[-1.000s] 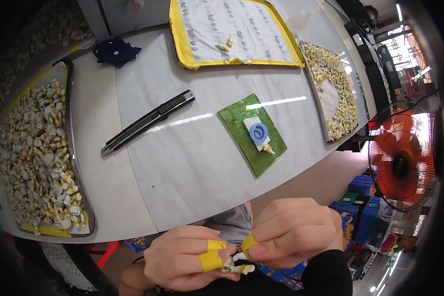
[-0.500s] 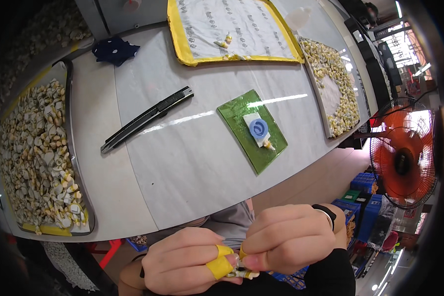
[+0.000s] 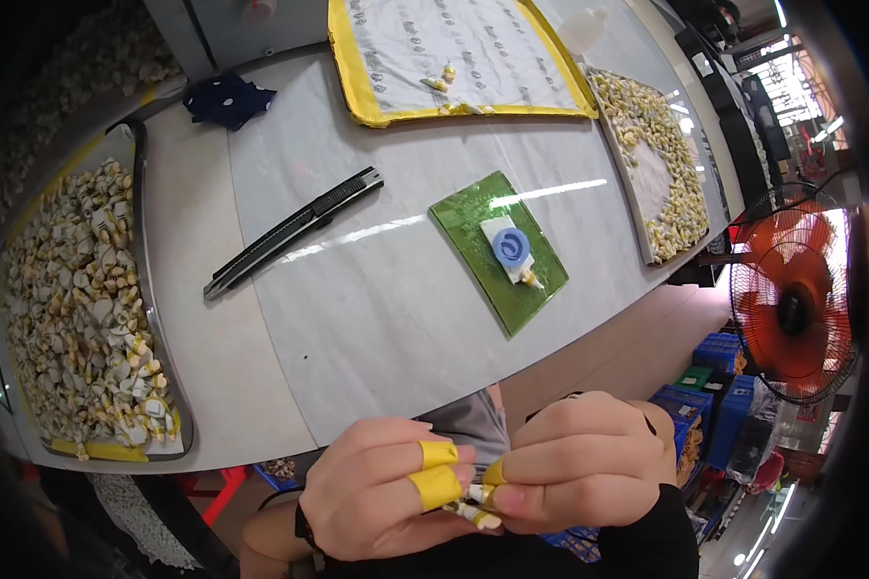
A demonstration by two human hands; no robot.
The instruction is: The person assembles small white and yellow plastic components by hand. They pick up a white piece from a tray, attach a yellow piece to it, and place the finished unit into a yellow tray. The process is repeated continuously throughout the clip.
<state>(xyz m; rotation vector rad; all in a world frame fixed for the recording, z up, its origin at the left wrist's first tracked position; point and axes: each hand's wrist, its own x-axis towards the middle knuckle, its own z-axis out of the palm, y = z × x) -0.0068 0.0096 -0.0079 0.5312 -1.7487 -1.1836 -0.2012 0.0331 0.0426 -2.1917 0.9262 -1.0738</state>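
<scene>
Low in front of my lap, both hands meet over small white-and-yellow pieces that look like figurines. My left hand (image 3: 377, 494) is closed, with yellow tape on two fingers, and one small figurine (image 3: 475, 516) sticks out below its fingertips. My right hand (image 3: 584, 463) pinches the end of a second small piece (image 3: 479, 493) between thumb and a yellow-taped forefinger. Fingers cover most of both pieces. On the table, a green plate (image 3: 470, 214) carries a white block with a round blue piece (image 3: 511, 248) on it and a small figurine (image 3: 531, 278) beside it.
A black utility knife (image 3: 294, 232) lies on the table (image 3: 357, 347). Piled trays of similar pieces stand left (image 3: 77, 309) and right (image 3: 681, 183). At the back, a yellow-edged cloth-lined tray (image 3: 454, 58) holds a few pieces. A dark blue cloth (image 3: 228, 100) lies left; an orange fan (image 3: 792, 294) stands right.
My hands have shifted slightly right. The fingers have turned a little, and the two small pieces show more between them. Things on the table stay in place as the view shifts slightly.
</scene>
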